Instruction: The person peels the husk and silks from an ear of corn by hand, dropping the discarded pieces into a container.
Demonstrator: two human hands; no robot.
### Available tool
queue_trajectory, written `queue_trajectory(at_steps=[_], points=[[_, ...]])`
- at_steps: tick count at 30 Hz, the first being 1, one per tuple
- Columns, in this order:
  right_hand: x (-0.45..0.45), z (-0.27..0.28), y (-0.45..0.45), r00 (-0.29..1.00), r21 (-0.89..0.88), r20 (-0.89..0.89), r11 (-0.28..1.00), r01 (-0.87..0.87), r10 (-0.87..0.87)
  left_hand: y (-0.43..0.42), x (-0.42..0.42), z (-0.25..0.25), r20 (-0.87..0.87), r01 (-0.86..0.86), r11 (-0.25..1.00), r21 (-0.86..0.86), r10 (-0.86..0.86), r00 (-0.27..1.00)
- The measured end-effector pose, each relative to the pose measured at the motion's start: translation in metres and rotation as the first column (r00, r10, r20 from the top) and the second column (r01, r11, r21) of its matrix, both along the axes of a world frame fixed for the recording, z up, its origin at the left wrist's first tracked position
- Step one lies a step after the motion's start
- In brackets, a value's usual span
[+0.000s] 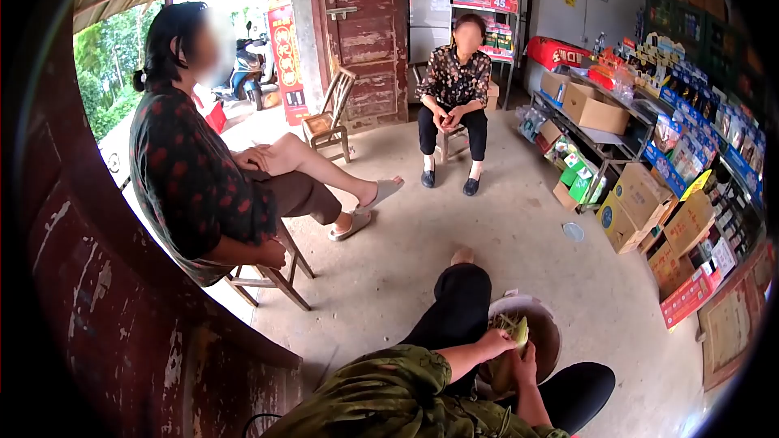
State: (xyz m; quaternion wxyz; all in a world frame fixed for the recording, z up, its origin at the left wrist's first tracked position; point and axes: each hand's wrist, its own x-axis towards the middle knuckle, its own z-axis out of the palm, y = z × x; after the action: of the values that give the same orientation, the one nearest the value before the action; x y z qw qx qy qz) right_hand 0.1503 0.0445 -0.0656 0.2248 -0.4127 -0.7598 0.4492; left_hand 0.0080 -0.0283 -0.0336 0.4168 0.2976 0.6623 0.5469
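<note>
My left hand point(495, 344) is closed, its fingers pinching at the side of a pale green, elongated vegetable point(521, 331) whose exact kind I cannot make out. My right hand point(526, 363) is wrapped round the lower part of the same vegetable. Both hands are over a round basin point(548, 326) standing on the floor between my legs. Pale, thin strips point(505, 321) lie in the basin near my left fingers. My forearms hide part of the basin's inside.
One person point(203, 162) sits close on the left on a wooden chair point(280, 272); another person point(456, 85) sits ahead. An unoccupied wooden chair point(331, 118) stands by the door. Shelves of packaged goods point(690, 138) and cardboard boxes point(634, 199) line the right side. A round, clear lid-like piece point(573, 232) lies on the floor.
</note>
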Motion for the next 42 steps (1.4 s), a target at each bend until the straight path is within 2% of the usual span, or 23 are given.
queue_trajectory(at_steps=[2,6,11,12,13,15,20,24,28,30,33,42], points=[[-0.003,0.013,-0.004,1.0,-0.016,0.008,1.0,-0.012,0.012,0.002,-0.003,-0.004,-0.006,0.006,0.997,-0.081,-0.007,1.0],[-0.004,0.037,-0.017,0.999,-0.052,0.046,0.998,0.022,-0.02,0.001,-0.003,-0.002,-0.008,-0.003,0.997,-0.083,0.002,1.0],[-0.001,0.004,-0.003,1.0,0.003,0.022,1.0,-0.008,0.008,0.001,0.0,-0.001,0.03,-0.015,0.994,-0.106,0.018,0.999],[-0.003,0.006,-0.004,0.999,0.035,0.038,0.999,-0.01,0.009,0.002,0.0,-0.005,-0.051,-0.017,0.998,-0.053,0.015,0.999],[-0.004,0.007,-0.004,0.999,0.036,0.035,0.999,-0.012,0.011,0.004,0.0,-0.009,-0.054,-0.02,0.998,-0.052,0.017,0.998],[-0.003,0.016,-0.009,0.999,-0.05,0.047,0.999,0.01,-0.008,0.005,0.0,-0.012,-0.016,-0.03,0.995,-0.094,0.029,0.999],[-0.003,-0.001,-0.004,1.0,-0.053,0.005,0.999,-0.011,0.011,0.002,-0.003,-0.005,0.018,0.029,0.987,-0.158,-0.027,0.999],[-0.002,0.016,-0.01,1.0,-0.1,-0.014,0.995,-0.028,0.026,0.001,-0.002,-0.005,0.051,0.038,0.985,-0.168,-0.03,0.998],[-0.001,0.009,-0.008,0.999,-0.082,-0.027,0.996,-0.026,0.024,0.002,-0.001,-0.009,0.035,0.034,0.99,-0.133,-0.03,0.999],[-0.001,-0.004,-0.002,0.999,-0.107,-0.042,0.994,-0.026,0.022,0.002,0.0,-0.01,-0.05,0.025,0.991,-0.129,-0.032,0.998],[-0.001,-0.015,0.002,0.999,-0.097,-0.032,0.995,-0.005,0.002,0.002,0.0,-0.006,-0.09,0.023,0.991,-0.132,-0.035,0.995],[0.001,-0.006,-0.001,0.999,-0.089,-0.037,0.996,0.002,-0.006,0.003,0.002,-0.011,-0.041,-0.001,0.991,-0.137,-0.005,0.999]])
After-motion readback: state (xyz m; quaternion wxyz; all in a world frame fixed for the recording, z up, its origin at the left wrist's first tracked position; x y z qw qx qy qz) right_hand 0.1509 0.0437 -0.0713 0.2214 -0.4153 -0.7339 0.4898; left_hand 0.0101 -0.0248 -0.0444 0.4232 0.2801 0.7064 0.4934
